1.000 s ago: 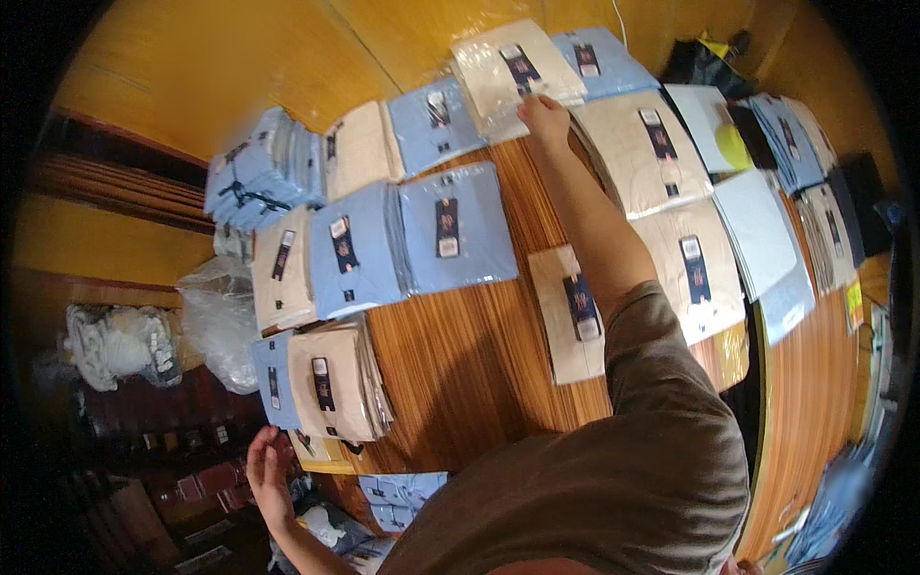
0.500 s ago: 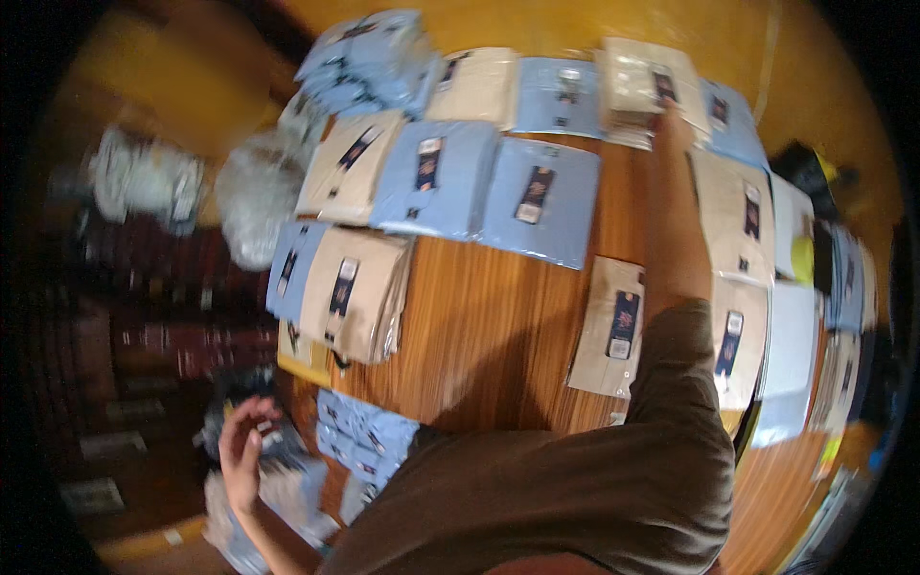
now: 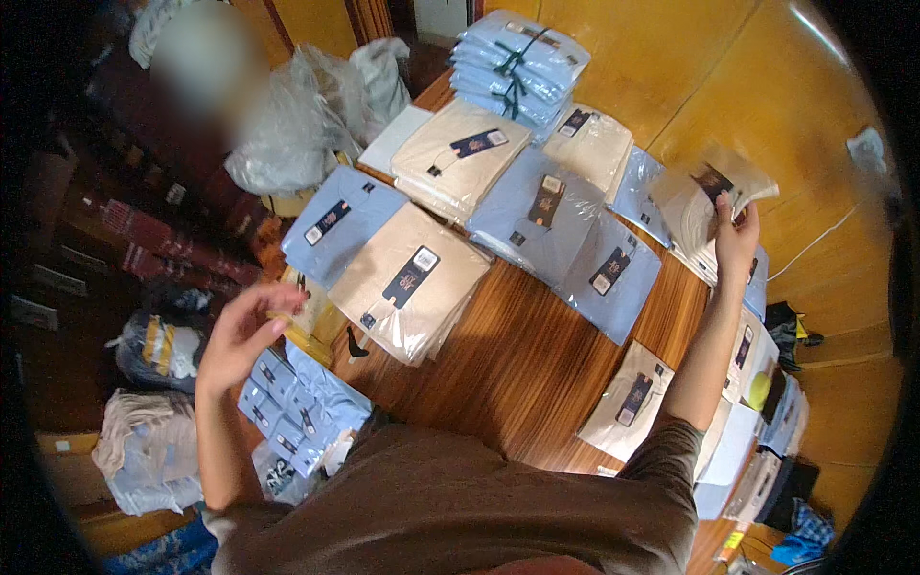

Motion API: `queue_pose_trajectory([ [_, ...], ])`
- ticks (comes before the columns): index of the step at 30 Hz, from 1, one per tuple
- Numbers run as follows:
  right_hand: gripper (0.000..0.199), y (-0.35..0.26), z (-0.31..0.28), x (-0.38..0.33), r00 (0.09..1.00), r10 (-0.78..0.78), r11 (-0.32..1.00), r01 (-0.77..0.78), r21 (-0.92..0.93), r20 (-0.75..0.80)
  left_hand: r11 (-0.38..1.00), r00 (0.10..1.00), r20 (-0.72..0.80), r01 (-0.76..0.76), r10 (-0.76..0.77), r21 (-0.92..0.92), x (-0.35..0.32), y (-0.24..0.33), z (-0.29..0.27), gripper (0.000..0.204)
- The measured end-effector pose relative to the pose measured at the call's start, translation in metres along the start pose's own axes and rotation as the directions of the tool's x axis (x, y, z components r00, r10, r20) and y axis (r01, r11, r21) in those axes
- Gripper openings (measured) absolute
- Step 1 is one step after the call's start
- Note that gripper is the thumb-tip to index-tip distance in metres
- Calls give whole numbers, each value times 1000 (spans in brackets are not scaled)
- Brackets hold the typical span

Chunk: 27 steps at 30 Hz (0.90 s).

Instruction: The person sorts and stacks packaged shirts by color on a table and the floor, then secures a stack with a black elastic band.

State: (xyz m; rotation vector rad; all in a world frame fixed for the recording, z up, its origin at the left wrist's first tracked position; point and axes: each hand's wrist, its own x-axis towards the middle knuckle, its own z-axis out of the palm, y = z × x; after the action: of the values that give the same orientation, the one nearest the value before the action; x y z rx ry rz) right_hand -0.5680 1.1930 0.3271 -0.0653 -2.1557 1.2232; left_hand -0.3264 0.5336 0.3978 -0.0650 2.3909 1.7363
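Note:
At the far right of the table my right hand (image 3: pixel 736 240) grips a beige folded shirt in a clear bag (image 3: pixel 692 182), its dark tag near my fingers. The lifted bag is tilted over a stack of beige bagged shirts (image 3: pixel 700 261). My left hand (image 3: pixel 241 335) hangs in the air at the left, fingers apart and slightly bent, holding nothing. Nearest to it are a blue bagged shirt (image 3: pixel 359 206) and a beige stack (image 3: pixel 446 251) on the table's left side. A single beige bagged shirt (image 3: pixel 609 412) lies beside my right forearm.
A blue stack tied with dark cord (image 3: pixel 537 59) stands at the back of the wooden table (image 3: pixel 498 383), before a yellowish wall. Crumpled clear plastic (image 3: pixel 283 144) lies at the back left. Blue bagged shirts (image 3: pixel 297 412) sit below the left edge. A person stands at the upper left.
My view has turned leftward. The right hand has raised the beige bagged shirt off its stack. My left hand has come up toward the table's left edge.

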Motion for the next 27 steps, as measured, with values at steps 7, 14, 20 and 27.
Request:
queue_pose_trajectory([
  [7,30,-238,131,-20,799,31,996,28,-89,600,571,643,-41,-647,765,504,184,37,43,80],
  [14,28,-268,265,18,790,-240,928,357,-105,564,842,886,183,-315,426,-437,337,-26,-6,54],
  [20,48,-101,312,-6,888,288,950,-220,-221,357,825,959,274,95,75,-558,447,-89,2,38],
  [27,84,-74,352,-63,781,530,818,-369,-441,330,979,934,309,-201,181,34,513,-115,45,57],
])
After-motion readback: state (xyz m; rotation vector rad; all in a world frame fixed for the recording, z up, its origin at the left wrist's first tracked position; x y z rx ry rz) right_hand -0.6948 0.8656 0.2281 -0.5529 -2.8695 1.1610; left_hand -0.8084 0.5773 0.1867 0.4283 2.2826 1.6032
